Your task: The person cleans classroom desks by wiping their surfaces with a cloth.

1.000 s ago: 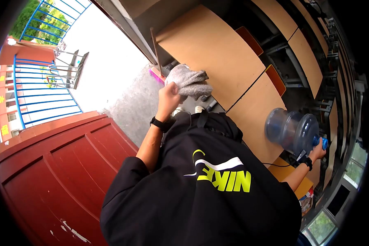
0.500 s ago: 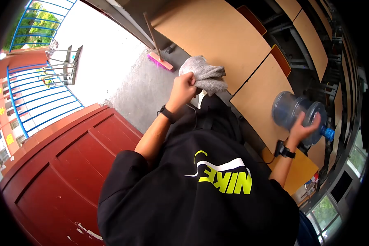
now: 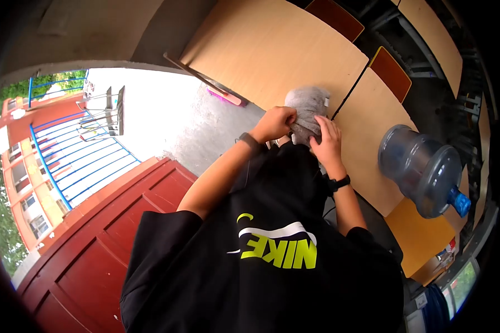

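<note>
A grey cloth hangs bunched at the near edge of the wooden desk. My left hand is closed on its left side. Against the cloth's right side is my right hand, with the fingers stretched out and the thumb apart from them. A large clear blue water jug lies on its side on the desk to the right, its blue cap pointing to the lower right. No hand touches the jug.
Light wooden desks run along the top and right. A pink broom stands on the grey floor. At the left are a red door and a blue railing. A yellow-orange board sits below the jug.
My right hand has left the water jug and moved left to the cloth. The left hand, still holding the cloth, is further right and slightly lower in view. The camera view has turned.
</note>
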Available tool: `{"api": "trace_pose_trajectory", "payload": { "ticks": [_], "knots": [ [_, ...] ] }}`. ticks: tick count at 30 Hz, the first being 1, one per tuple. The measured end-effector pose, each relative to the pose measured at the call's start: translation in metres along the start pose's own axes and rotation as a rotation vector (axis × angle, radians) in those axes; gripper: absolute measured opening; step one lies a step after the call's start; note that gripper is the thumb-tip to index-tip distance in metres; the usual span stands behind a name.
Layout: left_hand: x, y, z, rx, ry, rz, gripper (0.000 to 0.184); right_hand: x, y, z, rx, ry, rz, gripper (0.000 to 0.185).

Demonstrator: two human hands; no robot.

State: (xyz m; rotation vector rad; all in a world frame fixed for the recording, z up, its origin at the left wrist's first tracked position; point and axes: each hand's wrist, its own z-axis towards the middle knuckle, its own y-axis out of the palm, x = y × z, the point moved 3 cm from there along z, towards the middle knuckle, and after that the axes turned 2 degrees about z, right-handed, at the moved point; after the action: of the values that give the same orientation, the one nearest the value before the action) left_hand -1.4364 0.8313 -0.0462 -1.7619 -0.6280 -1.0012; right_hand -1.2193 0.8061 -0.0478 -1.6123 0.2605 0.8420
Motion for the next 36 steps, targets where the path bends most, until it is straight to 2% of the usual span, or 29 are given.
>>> {"api": "trace_pose_trajectory", "payload": {
  "ticks": [2, 4, 5, 6, 8, 9, 10, 17, 23, 27, 29, 31, 33, 36],
  "knots": [
    [-0.05, 0.042, 0.007, 0.02, -0.05, 0.175, 0.023, 0.03, 0.031, 0.004, -0.088, 0.032, -0.043, 0.073],
    [-0.055, 0.051, 0.009, 0.058, -0.081, 0.431, 0.034, 0.035, 0.045, 0.014, -0.094, 0.022, -0.077, 0.076],
    [-0.055, 0.058, 0.014, -0.028, -0.135, 0.503, 0.048, 0.038, 0.047, 0.018, -0.093, 0.019, -0.111, 0.078],
    [-0.055, 0.063, 0.014, -0.013, -0.109, 0.493, 0.063, 0.037, 0.049, 0.017, -0.102, 0.016, -0.146, 0.08],
    [-0.044, 0.056, 0.015, -0.025, -0.172, 0.446, 0.089, 0.047, 0.06, 0.022, -0.15, 0.12, -0.117, 0.088],
    [-0.044, 0.054, 0.016, -0.08, -0.215, 0.435, 0.109, 0.051, 0.066, 0.021, -0.153, 0.16, -0.09, 0.09],
    [-0.048, 0.054, 0.019, -0.084, -0.24, 0.439, 0.113, 0.052, 0.071, 0.025, -0.149, 0.201, -0.064, 0.091],
    [-0.085, 0.066, 0.066, -0.252, -0.126, 0.426, 0.094, 0.057, 0.095, 0.016, 0.048, 0.341, 0.034, 0.084],
    [-0.061, 0.07, 0.15, -0.332, 0.001, 0.438, 0.075, 0.091, 0.075, 0.047, 0.202, 0.407, 0.028, 0.082],
    [-0.031, 0.079, 0.243, -0.286, 0.042, 0.45, 0.065, 0.154, 0.036, 0.106, 0.259, 0.498, 0.116, 0.076],
    [-0.028, 0.084, 0.295, -0.193, 0.053, 0.443, 0.059, 0.187, 0.007, 0.147, 0.311, 0.449, 0.14, 0.073],
    [-0.025, 0.084, 0.327, -0.121, 0.022, 0.441, 0.057, 0.212, -0.009, 0.184, 0.361, 0.383, 0.013, 0.07],
    [-0.023, 0.078, 0.343, -0.106, -0.022, 0.458, 0.057, 0.208, -0.01, 0.194, 0.36, 0.434, -0.069, 0.07],
    [-0.021, 0.066, 0.302, -0.097, 0.069, 0.472, 0.062, 0.185, 0.015, 0.166, 0.454, 0.463, -0.089, 0.07]
  ]
}}
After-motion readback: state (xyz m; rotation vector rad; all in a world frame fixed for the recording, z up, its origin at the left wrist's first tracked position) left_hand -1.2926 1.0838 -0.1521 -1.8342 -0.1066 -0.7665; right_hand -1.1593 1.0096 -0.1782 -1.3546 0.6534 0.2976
